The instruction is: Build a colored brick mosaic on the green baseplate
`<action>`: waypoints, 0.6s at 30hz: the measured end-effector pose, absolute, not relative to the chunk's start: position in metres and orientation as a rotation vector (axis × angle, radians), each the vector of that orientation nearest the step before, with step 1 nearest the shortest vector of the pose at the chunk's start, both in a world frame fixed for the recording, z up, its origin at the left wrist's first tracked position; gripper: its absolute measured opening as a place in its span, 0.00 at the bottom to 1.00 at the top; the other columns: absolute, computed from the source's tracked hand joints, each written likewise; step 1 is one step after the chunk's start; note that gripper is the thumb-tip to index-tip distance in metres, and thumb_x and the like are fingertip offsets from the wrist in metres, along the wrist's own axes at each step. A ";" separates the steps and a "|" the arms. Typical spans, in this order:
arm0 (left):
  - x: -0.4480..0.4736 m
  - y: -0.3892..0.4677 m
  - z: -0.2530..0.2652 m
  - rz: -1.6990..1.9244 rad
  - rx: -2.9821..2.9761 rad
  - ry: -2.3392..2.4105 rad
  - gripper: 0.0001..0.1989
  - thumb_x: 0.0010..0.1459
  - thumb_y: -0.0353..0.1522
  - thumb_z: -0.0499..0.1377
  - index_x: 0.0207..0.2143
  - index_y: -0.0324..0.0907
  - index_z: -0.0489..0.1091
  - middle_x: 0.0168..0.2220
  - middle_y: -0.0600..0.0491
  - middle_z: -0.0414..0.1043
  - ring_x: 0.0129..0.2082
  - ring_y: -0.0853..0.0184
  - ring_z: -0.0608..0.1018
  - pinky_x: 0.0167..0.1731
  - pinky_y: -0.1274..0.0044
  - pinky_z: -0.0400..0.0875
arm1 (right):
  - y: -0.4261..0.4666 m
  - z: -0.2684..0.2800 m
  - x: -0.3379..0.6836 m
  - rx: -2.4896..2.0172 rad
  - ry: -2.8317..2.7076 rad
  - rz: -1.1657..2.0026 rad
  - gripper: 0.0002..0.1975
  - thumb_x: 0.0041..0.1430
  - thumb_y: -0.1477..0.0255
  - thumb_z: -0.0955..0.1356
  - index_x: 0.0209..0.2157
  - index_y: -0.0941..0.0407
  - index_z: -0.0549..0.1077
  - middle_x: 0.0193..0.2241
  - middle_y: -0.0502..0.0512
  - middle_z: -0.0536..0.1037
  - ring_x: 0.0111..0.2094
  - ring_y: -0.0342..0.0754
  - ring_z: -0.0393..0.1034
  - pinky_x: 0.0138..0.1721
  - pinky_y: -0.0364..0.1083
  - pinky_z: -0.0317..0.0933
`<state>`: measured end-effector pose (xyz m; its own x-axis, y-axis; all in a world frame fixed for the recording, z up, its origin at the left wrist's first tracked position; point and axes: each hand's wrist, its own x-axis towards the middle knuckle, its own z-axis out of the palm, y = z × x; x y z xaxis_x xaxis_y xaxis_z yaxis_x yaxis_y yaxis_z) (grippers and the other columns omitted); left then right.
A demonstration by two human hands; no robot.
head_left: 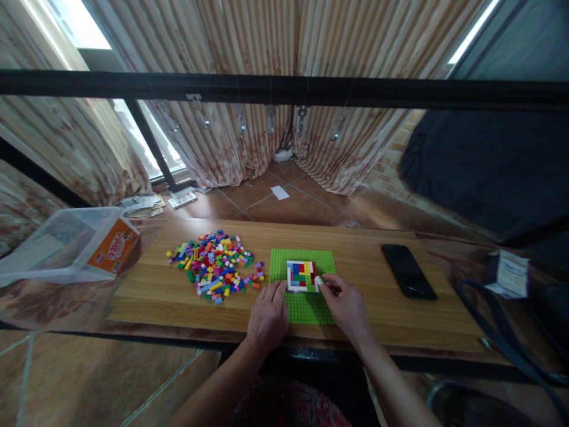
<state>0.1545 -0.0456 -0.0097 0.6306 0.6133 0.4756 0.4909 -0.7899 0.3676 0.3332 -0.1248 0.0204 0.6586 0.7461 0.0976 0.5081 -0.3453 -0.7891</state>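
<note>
A green baseplate (pixel 311 311) lies on the wooden board, with a small square of bricks (pixel 302 276) built on it. White bricks run along its left and bottom edges; red, blue, yellow and green ones fill the middle. My right hand (pixel 348 305) is at the square's lower right corner, thumb and finger pinched on a white brick (pixel 317 281). At the lower left corner, my left hand (pixel 269 314) rests with its fingers stretched out, tips near the white edge. Whether those fingertips touch the bricks, I cannot tell.
Loose coloured bricks (pixel 217 267) lie in a heap left of the baseplate. Farther left stands a clear plastic bin (pixel 66 237) with an orange label. A black phone (pixel 408 271) lies on the right of the wooden board (pixel 368 243). A dark rail (pixel 284 89) crosses beyond.
</note>
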 end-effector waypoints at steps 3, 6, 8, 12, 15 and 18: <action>0.155 -0.046 -0.009 0.869 2.632 0.917 0.20 0.61 0.24 0.49 0.55 0.37 0.64 0.48 0.43 0.72 0.48 0.60 0.73 0.50 0.66 0.72 | -0.119 0.022 0.329 -2.054 -0.956 0.331 0.18 0.56 0.60 0.64 0.40 0.58 0.77 0.30 0.57 0.78 0.29 0.50 0.72 0.36 0.49 0.65; 0.155 -0.046 -0.009 0.851 2.609 0.922 0.21 0.60 0.24 0.49 0.56 0.39 0.63 0.48 0.44 0.72 0.47 0.61 0.74 0.49 0.66 0.72 | -0.111 0.025 0.330 -2.019 -1.047 0.319 0.16 0.58 0.62 0.63 0.40 0.56 0.77 0.33 0.57 0.79 0.32 0.50 0.72 0.38 0.49 0.65; 0.155 -0.046 -0.008 0.843 2.599 0.927 0.21 0.61 0.24 0.49 0.56 0.39 0.63 0.48 0.44 0.72 0.47 0.61 0.74 0.49 0.66 0.72 | -0.102 0.028 0.333 -1.993 -1.170 0.326 0.14 0.60 0.65 0.63 0.40 0.55 0.77 0.37 0.57 0.79 0.35 0.49 0.72 0.41 0.49 0.65; 0.155 -0.047 -0.008 0.812 2.589 0.934 0.21 0.61 0.24 0.49 0.56 0.39 0.63 0.49 0.45 0.71 0.48 0.61 0.73 0.50 0.66 0.71 | -0.085 0.035 0.337 -1.993 -1.456 0.327 0.13 0.62 0.72 0.62 0.40 0.55 0.78 0.39 0.57 0.78 0.41 0.50 0.71 0.46 0.49 0.62; 0.155 -0.046 -0.008 0.789 2.583 0.939 0.21 0.61 0.25 0.49 0.56 0.39 0.62 0.49 0.45 0.71 0.48 0.61 0.73 0.49 0.66 0.72 | -0.076 0.037 0.337 -1.995 -1.616 0.301 0.13 0.63 0.74 0.62 0.40 0.54 0.78 0.39 0.56 0.78 0.43 0.50 0.69 0.47 0.48 0.61; 0.156 -0.046 -0.007 0.773 2.581 0.942 0.21 0.61 0.25 0.49 0.57 0.40 0.62 0.48 0.44 0.71 0.48 0.60 0.73 0.49 0.66 0.72 | -0.069 0.036 0.337 -2.001 -1.682 0.272 0.13 0.62 0.76 0.63 0.39 0.53 0.78 0.39 0.56 0.77 0.42 0.50 0.69 0.47 0.48 0.60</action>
<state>0.1556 -0.0463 -0.0070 0.6429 0.6614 0.3862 0.5077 -0.7456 0.4318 0.3370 -0.0693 0.0360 0.2133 0.9627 0.1663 0.8610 -0.1048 -0.4977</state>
